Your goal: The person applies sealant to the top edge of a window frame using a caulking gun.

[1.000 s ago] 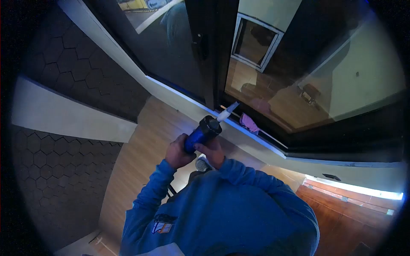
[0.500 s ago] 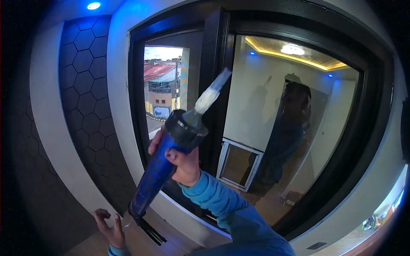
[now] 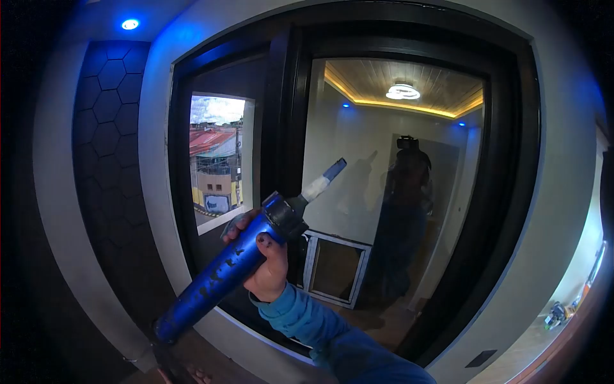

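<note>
A caulking gun [image 3: 220,272] with a scuffed blue barrel slants across the view, its tip up to the right. My right hand [image 3: 267,272] wraps round the barrel just below the black front collar [image 3: 281,217]. From the collar sticks a nozzle [image 3: 323,182] with a whitish wrap and a darker end, pointing at the window glass. At the bottom edge, dim and partly cut off, my left hand [image 3: 197,374] is closed about the gun's dark handle at the rear end of the barrel.
A black-framed window [image 3: 284,109] fills the wall ahead; its glass [image 3: 358,141] reflects a person and a lit ceiling. Left is a dark hexagon-patterned panel [image 3: 109,102]. A small framed panel [image 3: 336,269] appears in the glass. Items [image 3: 556,317] lie on a ledge at far right.
The gun has tilted flatter, its nozzle lower and its rear end shifted left. My left hand, open beside the handle before, has moved down and closed on it. The view has shifted slightly.
</note>
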{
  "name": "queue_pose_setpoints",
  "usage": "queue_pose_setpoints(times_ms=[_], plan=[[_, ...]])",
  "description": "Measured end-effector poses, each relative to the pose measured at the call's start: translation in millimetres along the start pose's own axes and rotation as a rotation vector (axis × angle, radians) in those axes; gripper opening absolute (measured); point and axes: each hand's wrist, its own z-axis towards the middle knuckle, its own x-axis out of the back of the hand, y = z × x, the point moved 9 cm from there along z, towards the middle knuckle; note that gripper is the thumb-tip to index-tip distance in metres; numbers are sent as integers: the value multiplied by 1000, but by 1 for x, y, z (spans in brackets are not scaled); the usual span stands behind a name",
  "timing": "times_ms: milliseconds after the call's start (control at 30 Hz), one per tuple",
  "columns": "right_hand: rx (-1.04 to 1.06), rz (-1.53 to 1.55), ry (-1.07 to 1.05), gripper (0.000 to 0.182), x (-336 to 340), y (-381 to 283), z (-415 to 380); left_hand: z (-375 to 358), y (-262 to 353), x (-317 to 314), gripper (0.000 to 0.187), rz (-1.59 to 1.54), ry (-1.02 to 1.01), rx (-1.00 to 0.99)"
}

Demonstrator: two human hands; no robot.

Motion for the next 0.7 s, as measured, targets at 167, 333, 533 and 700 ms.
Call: queue_pose_setpoints(times_ms=[167, 333, 533, 700], plan=[[-29, -77, 37, 49, 49, -7, -88, -47, -40, 64, 73, 0, -40, 151], [3, -181, 86, 47, 63, -8, -213, -160, -87, 116, 67, -272, -129, 301], [-109, -115, 122, 43, 32, -2, -317, -287, -103, 147, 65, -353, 32, 229], [-187, -96, 112, 41, 10, -4, -278, -272, -89, 95, 64, -348, 18, 162]])
